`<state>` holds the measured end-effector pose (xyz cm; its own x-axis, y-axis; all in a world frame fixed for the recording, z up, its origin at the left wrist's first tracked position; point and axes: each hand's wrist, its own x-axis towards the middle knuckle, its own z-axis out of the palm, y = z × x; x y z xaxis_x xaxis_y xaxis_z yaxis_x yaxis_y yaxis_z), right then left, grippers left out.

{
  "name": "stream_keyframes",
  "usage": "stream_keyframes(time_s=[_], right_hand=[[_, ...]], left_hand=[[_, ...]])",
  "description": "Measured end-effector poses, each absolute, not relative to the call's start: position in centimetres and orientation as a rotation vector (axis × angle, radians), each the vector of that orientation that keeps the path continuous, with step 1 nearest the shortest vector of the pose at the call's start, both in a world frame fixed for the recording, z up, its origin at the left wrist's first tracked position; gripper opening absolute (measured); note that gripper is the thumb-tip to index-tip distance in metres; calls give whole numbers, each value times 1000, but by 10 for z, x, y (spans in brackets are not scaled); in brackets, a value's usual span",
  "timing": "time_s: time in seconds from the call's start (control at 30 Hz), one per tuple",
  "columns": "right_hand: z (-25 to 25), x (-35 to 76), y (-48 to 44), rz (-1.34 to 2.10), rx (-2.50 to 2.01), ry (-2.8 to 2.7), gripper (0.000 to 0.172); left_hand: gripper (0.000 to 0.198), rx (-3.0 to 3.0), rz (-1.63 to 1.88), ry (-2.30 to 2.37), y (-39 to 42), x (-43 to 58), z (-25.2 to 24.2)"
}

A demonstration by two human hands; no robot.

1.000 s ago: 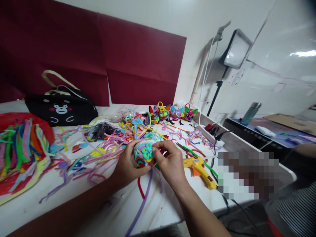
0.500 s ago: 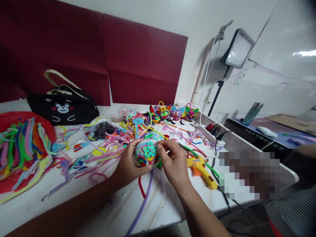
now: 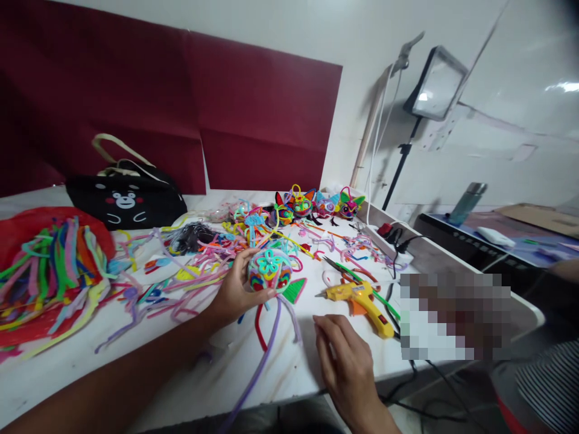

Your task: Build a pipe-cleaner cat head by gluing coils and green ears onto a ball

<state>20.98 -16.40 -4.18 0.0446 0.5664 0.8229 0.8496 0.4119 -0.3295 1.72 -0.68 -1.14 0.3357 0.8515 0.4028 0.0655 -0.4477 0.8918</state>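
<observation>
My left hand [image 3: 235,293] is closed around the side of a round pipe-cleaner ornament [image 3: 265,276], its thumb across the lower front. The ball has colourful bands and a mint-green flower on top. A green triangular piece with a pink edge [image 3: 295,291] shows just right of it. Purple pipe cleaners [image 3: 272,343] and a red one [image 3: 259,328] trail beneath the ball. Apart from the ornament, my right hand [image 3: 346,355] hovers near the table's front edge with fingers curled together; nothing shows in them. A yellow hot glue gun [image 3: 362,299] lies beyond that hand.
Loose pipe cleaners [image 3: 217,256] cover the table's middle. A red bag of pipe cleaners [image 3: 97,232] and a black bag [image 3: 124,205] sit left. Several finished ornaments [image 3: 303,205] stand at the back. Black-bladed scissors [image 3: 335,265], a power strip [image 3: 393,247] and cables are right.
My right hand has let go of the ornament and moved down and right, towards the table's front edge. My left hand still holds the ball, now tipped so more of its front shows.
</observation>
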Motion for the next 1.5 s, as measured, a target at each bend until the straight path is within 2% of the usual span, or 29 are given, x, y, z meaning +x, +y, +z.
stream_keyframes(time_s=[0.23,0.6,0.93,1.03,1.1,1.23,1.27,1.33,1.4,1.5], right_hand=[[-48,208,-163,-427,-1331,-1689,20],[-49,206,-160,-567,-1373,-1687,20],[-52,208,-166,-645,-1175,-1661,16],[-67,206,-198,-677,-1056,-1721,24],[-94,209,-227,-635,-994,-1807,26],[-175,238,-272,-363,-1282,-1843,28],[-192,247,-277,-166,-1489,-1688,29],[-217,263,-278,321,-1795,-1225,42],[-225,273,-269,757,-1785,-936,50],[-216,274,-241,873,-1687,-893,39]], left_hand=[[83,1799,1247,784,3,17,-12],[73,1829,1287,763,0,16,-5],[84,1824,1229,686,15,17,-17],[81,1817,1243,672,17,17,-19],[79,1814,1258,667,18,17,-19],[83,1809,1273,674,19,18,-22],[84,1809,1272,674,19,18,-23],[85,1808,1269,666,19,19,-24],[85,1811,1271,654,19,19,-25],[87,1825,1274,627,19,20,-25]])
